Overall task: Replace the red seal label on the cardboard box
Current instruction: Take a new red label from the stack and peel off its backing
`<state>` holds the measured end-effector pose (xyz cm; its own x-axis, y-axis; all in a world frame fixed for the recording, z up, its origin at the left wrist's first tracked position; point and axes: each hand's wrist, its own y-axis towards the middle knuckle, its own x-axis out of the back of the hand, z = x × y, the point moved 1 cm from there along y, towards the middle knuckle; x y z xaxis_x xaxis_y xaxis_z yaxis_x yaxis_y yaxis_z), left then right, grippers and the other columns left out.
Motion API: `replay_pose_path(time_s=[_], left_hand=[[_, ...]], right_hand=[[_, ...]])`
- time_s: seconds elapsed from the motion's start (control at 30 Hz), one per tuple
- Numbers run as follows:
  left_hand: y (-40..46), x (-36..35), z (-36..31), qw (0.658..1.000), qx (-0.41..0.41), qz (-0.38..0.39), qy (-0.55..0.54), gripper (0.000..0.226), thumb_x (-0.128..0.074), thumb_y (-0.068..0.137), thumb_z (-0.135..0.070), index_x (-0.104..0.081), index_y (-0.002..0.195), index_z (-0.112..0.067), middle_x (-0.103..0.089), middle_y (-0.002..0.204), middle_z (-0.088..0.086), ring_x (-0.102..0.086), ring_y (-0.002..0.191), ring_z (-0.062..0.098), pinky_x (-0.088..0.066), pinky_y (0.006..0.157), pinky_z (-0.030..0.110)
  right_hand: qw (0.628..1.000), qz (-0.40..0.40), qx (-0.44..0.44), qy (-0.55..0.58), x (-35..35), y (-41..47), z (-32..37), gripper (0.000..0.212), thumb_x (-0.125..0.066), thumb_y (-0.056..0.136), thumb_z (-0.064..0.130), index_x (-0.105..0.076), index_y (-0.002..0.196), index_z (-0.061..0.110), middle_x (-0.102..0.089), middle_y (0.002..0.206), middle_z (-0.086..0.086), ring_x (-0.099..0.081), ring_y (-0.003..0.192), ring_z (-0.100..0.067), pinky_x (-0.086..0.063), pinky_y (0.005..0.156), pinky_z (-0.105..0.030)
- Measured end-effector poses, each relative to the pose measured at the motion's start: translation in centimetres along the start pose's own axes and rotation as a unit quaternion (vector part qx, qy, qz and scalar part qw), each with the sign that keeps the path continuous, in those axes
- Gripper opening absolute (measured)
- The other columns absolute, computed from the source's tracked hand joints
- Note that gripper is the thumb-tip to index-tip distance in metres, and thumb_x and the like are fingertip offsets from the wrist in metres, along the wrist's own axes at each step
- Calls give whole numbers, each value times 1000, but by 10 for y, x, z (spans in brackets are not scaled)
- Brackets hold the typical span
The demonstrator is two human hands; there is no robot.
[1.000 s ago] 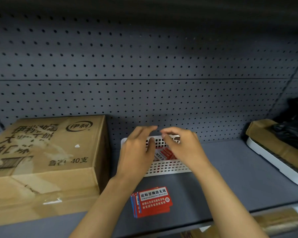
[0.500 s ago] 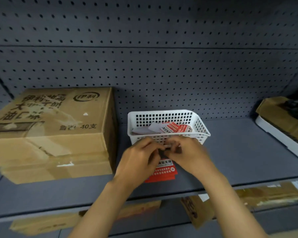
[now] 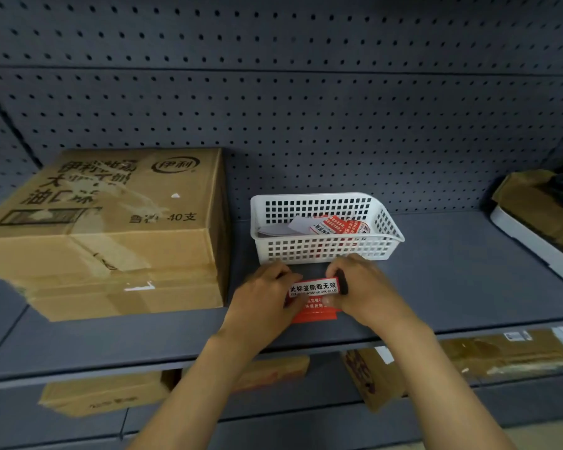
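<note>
A brown cardboard box [image 3: 111, 232] with printed characters stands on the grey shelf at the left. Between my hands is a stack of red seal labels [image 3: 314, 298] with a white strip of black characters, just in front of the white basket [image 3: 384, 222]. My left hand [image 3: 264, 300] pinches the stack's left edge. My right hand [image 3: 368, 290] grips its right edge, fingers curled over it. Whether the stack rests on the shelf or is lifted, I cannot tell. The box is about a hand's width left of my left hand.
The white basket holds more red labels [image 3: 338, 227] and white backing papers. The grey shelf [image 3: 452, 280] has a pegboard wall behind. A cardboard-and-white tray [image 3: 533, 228] sits at the far right. Below the shelf lie more cardboard boxes [image 3: 104, 394].
Both hands came back from the basket toward me and closed on the red label stack in front of it. The view has tilted down, so the lower shelf shows.
</note>
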<state>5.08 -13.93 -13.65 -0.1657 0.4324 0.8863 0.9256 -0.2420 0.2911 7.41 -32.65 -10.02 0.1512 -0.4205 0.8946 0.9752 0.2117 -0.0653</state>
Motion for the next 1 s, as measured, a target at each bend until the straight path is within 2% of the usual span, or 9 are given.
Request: replay_pose_path(time_s=[0.2, 0.33, 0.47, 0.6, 0.73, 0.83, 0.9, 0.93, 1.0], left_hand=[[5, 17, -8, 998, 13, -15, -55, 23, -66, 89, -42, -63, 109, -31, -66, 110, -10, -61, 103, 9, -53, 87, 27], [13, 51, -21, 978, 69, -33, -195, 21, -67, 92, -38, -70, 111, -31, -75, 103, -12, -71, 91, 4, -60, 81, 25], [22, 92, -35, 909, 117, -81, -391, 10, -70, 91, -27, -77, 91, -35, -79, 82, -17, -73, 82, -4, -55, 75, 13], [28, 127, -44, 833, 151, -77, -526, 23, -64, 94, -23, -80, 79, -30, -82, 85, -7, -77, 84, 7, -58, 84, 23], [31, 148, -42, 824, 150, -80, -540, 19, -68, 92, -20, -79, 78, -24, -80, 79, -3, -72, 71, 4, -58, 71, 18], [34, 156, -40, 815, 156, -91, -550, 11, -71, 89, -19, -80, 83, -18, -81, 83, 6, -70, 73, 9, -59, 71, 21], [35, 158, -41, 804, 155, -103, -564, 9, -73, 88, -20, -80, 84, -17, -80, 79, 3, -70, 70, 5, -57, 66, 19], [36, 159, -42, 798, 151, -109, -573, 8, -73, 87, -20, -80, 84, -17, -79, 75, 0, -70, 67, 2, -55, 64, 16], [36, 161, -44, 784, 144, -115, -592, 10, -73, 85, -22, -79, 88, -15, -79, 74, -1, -71, 66, 0, -55, 64, 15]], right_hand=[[995, -19, -31, 98, 16, -7, -1, 15, -70, 88, 25, -60, 82, 32, -69, 88, 12, -66, 85, -11, -57, 82, -41], [976, -60, -10, 210, 49, -14, 10, 19, -68, 93, 18, -62, 83, 32, -68, 81, 5, -65, 82, -13, -52, 78, -29], [931, -138, 49, 334, 82, -18, 28, 19, -67, 95, 12, -67, 89, 30, -62, 64, 14, -57, 69, -10, -44, 68, -22], [901, -178, 93, 385, 102, -18, 48, 20, -68, 93, 11, -72, 90, 30, -67, 70, 17, -57, 76, -11, -47, 71, -22], [886, -209, 108, 399, 116, -21, 67, 21, -71, 92, 12, -72, 93, 33, -71, 84, 15, -61, 79, -3, -49, 74, -22], [888, -317, 104, 316, 118, -20, 79, 25, -78, 85, 21, -67, 102, 35, -59, 116, 10, -59, 105, -6, -48, 87, -25], [876, -393, 126, 247, 114, -26, 93, 21, -81, 80, 26, -67, 96, 32, -53, 110, 9, -53, 109, -13, -41, 94, -16], [871, -412, 142, 226, 112, -29, 100, 17, -81, 80, 28, -68, 90, 31, -53, 103, 10, -51, 106, -14, -37, 91, -9], [867, -421, 180, 197, 107, -34, 112, 9, -81, 80, 27, -72, 83, 28, -59, 93, 13, -53, 96, -14, -39, 82, -8]])
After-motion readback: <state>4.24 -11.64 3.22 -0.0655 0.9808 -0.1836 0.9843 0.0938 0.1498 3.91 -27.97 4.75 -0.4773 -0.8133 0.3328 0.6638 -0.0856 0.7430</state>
